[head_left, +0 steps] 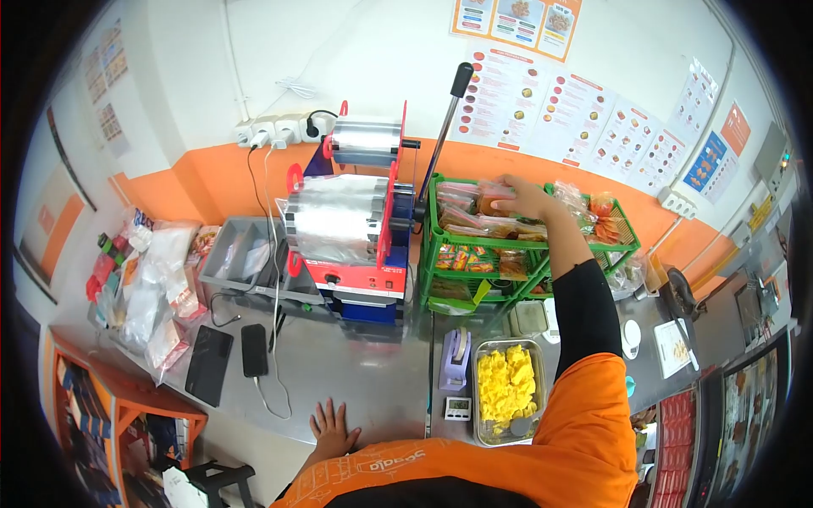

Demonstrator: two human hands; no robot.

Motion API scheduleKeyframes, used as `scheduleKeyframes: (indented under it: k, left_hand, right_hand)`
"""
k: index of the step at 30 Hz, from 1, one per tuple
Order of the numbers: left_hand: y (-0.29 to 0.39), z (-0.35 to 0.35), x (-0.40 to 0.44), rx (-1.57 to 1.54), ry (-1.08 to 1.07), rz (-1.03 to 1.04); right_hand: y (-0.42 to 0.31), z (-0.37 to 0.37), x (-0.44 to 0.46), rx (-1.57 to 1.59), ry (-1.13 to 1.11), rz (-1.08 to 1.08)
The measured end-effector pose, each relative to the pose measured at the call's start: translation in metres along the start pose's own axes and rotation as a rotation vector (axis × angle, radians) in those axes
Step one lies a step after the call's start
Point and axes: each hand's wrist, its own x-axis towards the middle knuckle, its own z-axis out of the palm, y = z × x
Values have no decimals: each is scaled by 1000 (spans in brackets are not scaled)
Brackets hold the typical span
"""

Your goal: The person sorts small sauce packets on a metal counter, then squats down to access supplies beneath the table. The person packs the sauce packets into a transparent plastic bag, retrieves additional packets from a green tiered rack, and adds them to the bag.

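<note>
My right hand (523, 200) reaches into the top tier of a green rack (428, 245), its fingers over the plastic packets (483, 223) there. Whether the fingertips grip a packet is too small to tell. My left hand (333, 427) lies flat on the steel counter (373, 372) near its front edge, fingers spread and holding nothing. Between my arms, a glass tray of yellow food (508, 385) stands on the counter beside a purple tape dispenser (455, 360) and a small digital timer (458, 409).
A sealing machine (354, 275) with film rolls and a raised lever stands left of the rack. Farther left are a grey bin (222, 254), plastic bags (157, 288), a black tablet (208, 366) and a phone (254, 350). A cutting board (674, 347) lies at right.
</note>
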Motion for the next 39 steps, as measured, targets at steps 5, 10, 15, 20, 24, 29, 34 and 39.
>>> scheduleKeyframes:
  k: [5,10,15,20,24,29,34,39]
  left_hand:
    - [3,-5,-1,-19,-1,7]
    - [2,-2,-3,-18,10,11]
    - [3,-2,-2,18,13,4]
    - [-1,1,-1,39,21,14]
    - [6,-7,-2,35,22,0]
    - [2,-12,-8,-55,149,68]
    - [-51,10,-41,-259,302,301]
    - [-78,34,-28,-429,-127,21]
  right_hand:
    - [-13,-3,16,-94,-380,212]
    - [-25,0,12,-132,-332,171]
    - [-35,-19,6,116,-276,189]
    - [-44,-27,-5,140,-244,259]
    - [-76,-45,-31,342,219,136]
    - [-159,-7,-154,479,580,-99]
    - [-199,79,-293,650,217,175]
    - [-197,66,-437,311,196,444]
